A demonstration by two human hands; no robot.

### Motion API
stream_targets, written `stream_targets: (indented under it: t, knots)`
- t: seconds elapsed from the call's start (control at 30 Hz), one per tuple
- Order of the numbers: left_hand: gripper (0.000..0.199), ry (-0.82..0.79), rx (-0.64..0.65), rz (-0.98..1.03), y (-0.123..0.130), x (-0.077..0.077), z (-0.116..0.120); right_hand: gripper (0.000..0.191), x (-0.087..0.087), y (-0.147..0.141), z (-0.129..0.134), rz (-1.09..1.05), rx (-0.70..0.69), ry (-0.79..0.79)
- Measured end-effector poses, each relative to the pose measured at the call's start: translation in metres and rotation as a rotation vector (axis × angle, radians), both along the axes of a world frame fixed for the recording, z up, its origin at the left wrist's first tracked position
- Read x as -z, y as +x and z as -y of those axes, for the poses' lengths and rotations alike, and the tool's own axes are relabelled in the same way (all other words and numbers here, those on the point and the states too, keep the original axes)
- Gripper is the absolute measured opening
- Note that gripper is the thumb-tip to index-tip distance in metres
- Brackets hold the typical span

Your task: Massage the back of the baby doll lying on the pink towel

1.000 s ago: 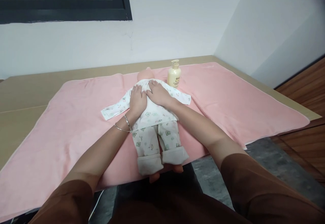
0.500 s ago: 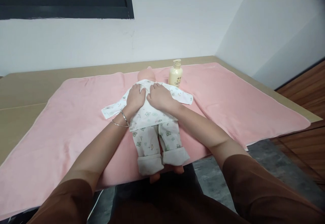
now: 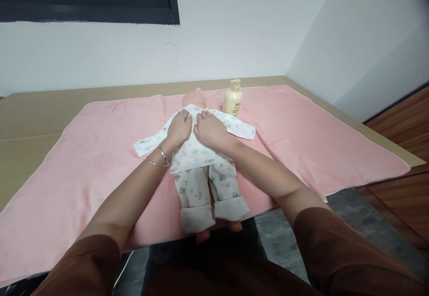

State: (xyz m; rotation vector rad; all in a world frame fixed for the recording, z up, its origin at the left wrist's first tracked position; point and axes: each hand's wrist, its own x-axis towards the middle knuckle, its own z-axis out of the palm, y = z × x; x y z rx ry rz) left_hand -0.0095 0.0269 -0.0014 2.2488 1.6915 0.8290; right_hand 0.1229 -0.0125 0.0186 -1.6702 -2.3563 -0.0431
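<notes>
A baby doll [image 3: 194, 99] lies on a pink blanket [image 3: 110, 153], dressed in a white printed top [image 3: 194, 153] and matching trousers [image 3: 196, 188] with rolled cuffs. Its feet stick out at the blanket's front edge. My left hand [image 3: 180, 128] rests on the upper left of the top, fingers pinching the fabric near the neckline. Beside it, my right hand [image 3: 209, 128] is closed on the upper right of the same top. The sleeves spread out to both sides, and my fingertips are partly hidden in the cloth.
A cream pump bottle [image 3: 232, 99] stands on the blanket, right of the doll's head. Beneath the blanket is a tan tabletop [image 3: 33, 112] against a white wall [image 3: 228, 41]. Wooden panelling [image 3: 405, 126] is at the far right.
The camera view has shifted slightly. My right hand has moved a little left on the top, and its fingers look more bunched at the neckline.
</notes>
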Motion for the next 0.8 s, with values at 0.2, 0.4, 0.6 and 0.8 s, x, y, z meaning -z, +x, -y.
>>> stream_targets:
  t: [0.2,0.4,0.6,0.8]
  knots:
    - [0.048,0.092,0.039,-0.165,0.011,0.001,0.019,0.052,-0.006,0.018,-0.022,-0.178,-0.072,-0.123]
    - [0.045,0.036,0.056,-0.042,0.006,0.004,0.008,0.057,-0.001,0.013,-0.017,-0.124,-0.033,-0.084]
    - [0.041,0.1,0.097,-0.038,0.001,0.01,-0.003,0.053,-0.004,0.004,-0.003,-0.09,-0.027,-0.063]
    - [0.049,0.125,0.082,-0.055,0.01,0.016,0.011,0.049,0.009,0.021,-0.038,-0.266,-0.012,-0.068]
